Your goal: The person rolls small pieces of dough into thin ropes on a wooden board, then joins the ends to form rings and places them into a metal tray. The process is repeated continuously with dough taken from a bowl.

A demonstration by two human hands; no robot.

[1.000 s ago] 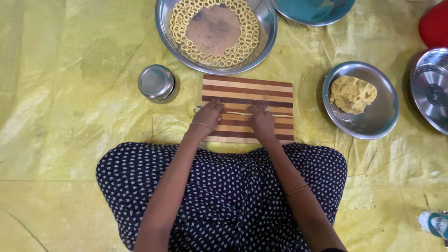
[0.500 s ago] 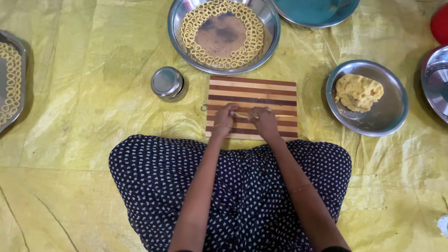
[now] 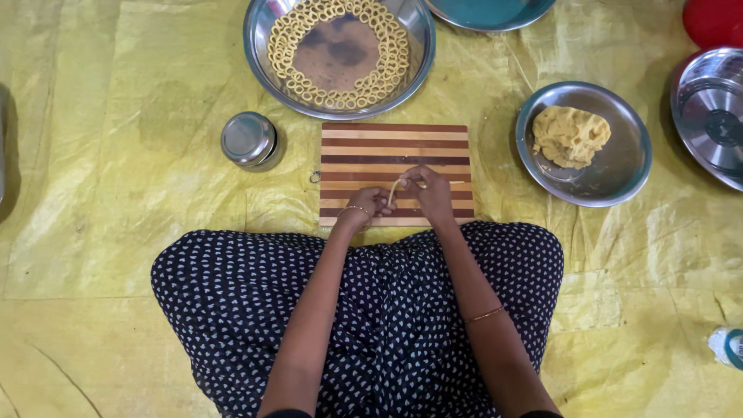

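Note:
A striped wooden board [image 3: 395,147] lies on the yellow sheet in front of my crossed legs. Both hands are over its near edge. My left hand [image 3: 365,206] and my right hand [image 3: 430,192] each pinch an end of a thin rope of pale dough [image 3: 397,188], which is lifted slightly off the board between them. Beyond the board a large steel bowl [image 3: 418,54] holds several small dough rings laid around its inside. To the right a steel plate [image 3: 619,170] carries a lump of yellow dough [image 3: 570,135].
A small lidded steel container [image 3: 248,139] stands left of the board. A teal dish [image 3: 487,11] sits at the top edge, a red object [image 3: 712,19] and a steel lid [image 3: 712,116] at the far right. The yellow plastic sheet [image 3: 116,155] covers the floor.
My hands were flat on the board rolling the dough; now they have drawn together and lifted the thin rope by its ends. The view shifted left, then back right.

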